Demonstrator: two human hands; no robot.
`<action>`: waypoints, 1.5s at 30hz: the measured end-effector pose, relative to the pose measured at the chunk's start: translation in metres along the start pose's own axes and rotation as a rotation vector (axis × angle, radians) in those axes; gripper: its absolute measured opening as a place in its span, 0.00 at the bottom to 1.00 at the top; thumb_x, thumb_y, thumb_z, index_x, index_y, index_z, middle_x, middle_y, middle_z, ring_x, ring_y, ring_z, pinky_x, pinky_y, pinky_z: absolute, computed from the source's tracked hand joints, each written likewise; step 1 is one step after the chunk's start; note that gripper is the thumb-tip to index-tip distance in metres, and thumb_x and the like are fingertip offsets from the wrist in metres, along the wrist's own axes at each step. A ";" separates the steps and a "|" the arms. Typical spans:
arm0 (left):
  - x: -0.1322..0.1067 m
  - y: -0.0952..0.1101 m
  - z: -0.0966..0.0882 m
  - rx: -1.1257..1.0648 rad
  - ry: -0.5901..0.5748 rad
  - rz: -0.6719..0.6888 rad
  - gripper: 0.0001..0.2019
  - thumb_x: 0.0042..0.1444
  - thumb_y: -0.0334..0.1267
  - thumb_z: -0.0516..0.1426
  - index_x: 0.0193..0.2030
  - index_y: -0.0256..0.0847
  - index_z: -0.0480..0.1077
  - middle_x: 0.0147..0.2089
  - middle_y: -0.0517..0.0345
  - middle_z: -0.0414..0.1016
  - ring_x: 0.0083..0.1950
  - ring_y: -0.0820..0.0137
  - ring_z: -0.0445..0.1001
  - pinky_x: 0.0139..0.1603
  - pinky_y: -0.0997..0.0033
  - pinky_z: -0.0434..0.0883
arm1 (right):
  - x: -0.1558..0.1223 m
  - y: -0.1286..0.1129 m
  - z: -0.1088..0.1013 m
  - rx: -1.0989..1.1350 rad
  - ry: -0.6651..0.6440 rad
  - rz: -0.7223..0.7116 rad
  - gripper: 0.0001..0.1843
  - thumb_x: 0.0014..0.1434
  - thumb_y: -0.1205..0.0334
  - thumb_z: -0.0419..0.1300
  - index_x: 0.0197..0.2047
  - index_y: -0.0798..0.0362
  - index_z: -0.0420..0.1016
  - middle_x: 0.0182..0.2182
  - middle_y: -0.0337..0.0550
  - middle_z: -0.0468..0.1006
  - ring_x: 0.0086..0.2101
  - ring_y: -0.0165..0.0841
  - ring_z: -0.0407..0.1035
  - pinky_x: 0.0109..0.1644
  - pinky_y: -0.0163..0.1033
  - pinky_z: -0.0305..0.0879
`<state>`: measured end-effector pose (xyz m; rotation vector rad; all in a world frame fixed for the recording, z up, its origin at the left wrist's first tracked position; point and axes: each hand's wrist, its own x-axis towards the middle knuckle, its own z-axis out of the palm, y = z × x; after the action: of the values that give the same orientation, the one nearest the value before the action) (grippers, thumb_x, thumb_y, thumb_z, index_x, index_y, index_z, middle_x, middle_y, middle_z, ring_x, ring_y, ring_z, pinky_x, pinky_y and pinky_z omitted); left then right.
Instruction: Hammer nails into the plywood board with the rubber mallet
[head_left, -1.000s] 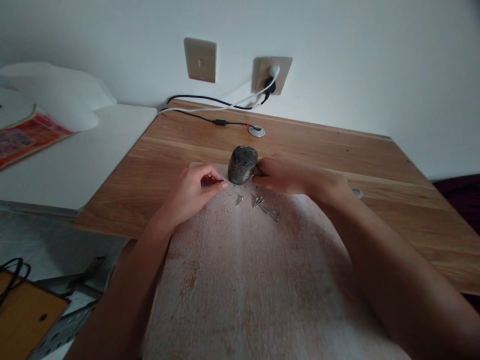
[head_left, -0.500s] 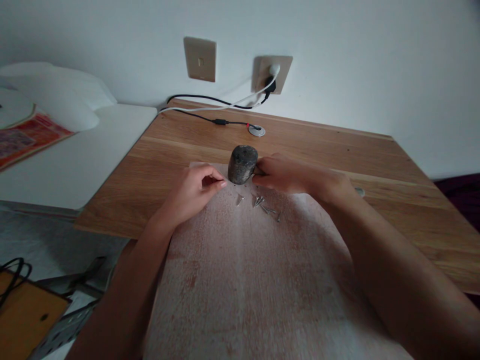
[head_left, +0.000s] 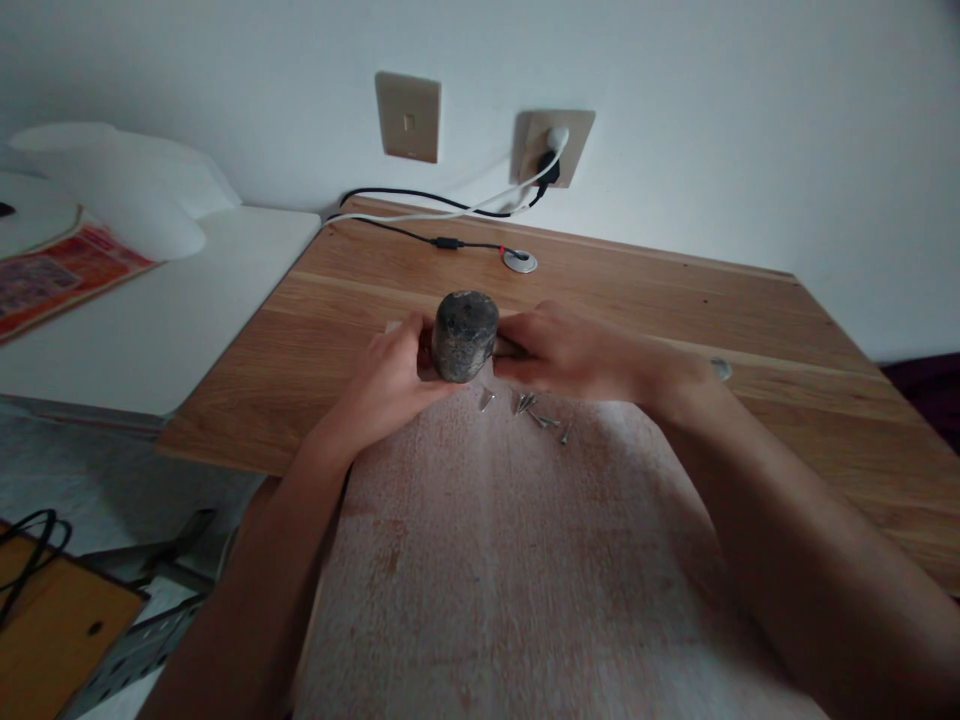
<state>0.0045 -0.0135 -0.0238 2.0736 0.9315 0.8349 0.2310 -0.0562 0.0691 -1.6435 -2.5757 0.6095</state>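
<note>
A rubber mallet with a dark, worn, rounded head (head_left: 465, 338) is above the far end of a pale, whitish-brown board (head_left: 480, 560). My right hand (head_left: 559, 350) is closed around the mallet's short visible handle, just right of the head. My left hand (head_left: 390, 375) is beside the head on its left, thumb and fingers curled. The mallet head hides its fingertips, so what they pinch cannot be made out. Several small metal screws or nails (head_left: 536, 412) lie loose on the board, nearer to me than the mallet.
Under the board is a wooden desk (head_left: 300, 370) against the wall. Cables (head_left: 420, 205) run along its back to a wall socket (head_left: 559, 145). On the left is a white table (head_left: 247, 270) with white foam wrap (head_left: 142, 185). A small shiny object (head_left: 720, 368) lies to the right.
The mallet has moved left and slightly closer with my right hand, now overlapping my left fingertips. The left fingers, which were pinched together in plain sight, are now partly behind the mallet head.
</note>
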 end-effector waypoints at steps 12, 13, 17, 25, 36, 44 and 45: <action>0.001 -0.001 0.000 0.111 -0.011 0.050 0.08 0.61 0.36 0.68 0.39 0.43 0.72 0.40 0.59 0.80 0.42 0.67 0.76 0.45 0.64 0.71 | 0.000 0.024 -0.004 -0.111 0.056 0.094 0.13 0.65 0.60 0.56 0.46 0.54 0.79 0.37 0.46 0.81 0.33 0.34 0.70 0.39 0.36 0.57; 0.001 -0.001 -0.001 0.114 -0.018 0.062 0.06 0.61 0.35 0.67 0.38 0.43 0.73 0.40 0.58 0.80 0.42 0.67 0.76 0.45 0.64 0.71 | 0.001 0.026 -0.003 -0.119 0.048 0.106 0.13 0.65 0.60 0.56 0.46 0.54 0.80 0.37 0.46 0.82 0.34 0.34 0.71 0.40 0.36 0.58; 0.002 -0.003 -0.001 0.102 -0.018 0.078 0.04 0.61 0.32 0.66 0.37 0.43 0.75 0.40 0.57 0.81 0.42 0.67 0.77 0.46 0.64 0.71 | 0.005 0.028 0.003 -0.127 -0.037 0.175 0.13 0.64 0.61 0.56 0.45 0.53 0.81 0.37 0.47 0.83 0.35 0.36 0.73 0.39 0.36 0.59; 0.002 -0.003 0.001 0.091 -0.001 0.082 0.05 0.61 0.33 0.67 0.36 0.42 0.75 0.39 0.58 0.80 0.41 0.68 0.76 0.45 0.65 0.70 | 0.007 0.025 0.005 -0.218 -0.104 0.246 0.14 0.67 0.59 0.56 0.37 0.55 0.82 0.35 0.50 0.83 0.32 0.34 0.71 0.35 0.36 0.56; 0.001 0.002 0.000 0.037 0.000 0.058 0.05 0.60 0.29 0.67 0.35 0.41 0.76 0.37 0.59 0.82 0.38 0.70 0.77 0.42 0.69 0.72 | 0.010 0.025 0.011 -0.032 -0.081 0.262 0.12 0.67 0.66 0.58 0.32 0.55 0.78 0.23 0.42 0.76 0.28 0.32 0.70 0.38 0.35 0.59; 0.001 0.001 0.002 0.055 0.031 0.088 0.06 0.59 0.26 0.66 0.34 0.40 0.77 0.36 0.59 0.82 0.38 0.70 0.78 0.42 0.68 0.70 | 0.013 0.034 0.016 -0.011 -0.017 0.226 0.06 0.63 0.64 0.61 0.36 0.56 0.79 0.34 0.46 0.80 0.34 0.34 0.71 0.39 0.36 0.59; 0.001 0.001 0.002 0.062 0.031 0.090 0.06 0.59 0.26 0.66 0.34 0.40 0.77 0.36 0.59 0.82 0.38 0.70 0.78 0.42 0.68 0.70 | 0.014 0.035 0.016 -0.015 -0.014 0.223 0.06 0.63 0.64 0.61 0.37 0.56 0.79 0.36 0.47 0.81 0.35 0.34 0.71 0.39 0.36 0.59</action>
<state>0.0064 -0.0139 -0.0242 2.1750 0.8961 0.8973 0.2515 -0.0364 0.0397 -1.9554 -2.4295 0.6151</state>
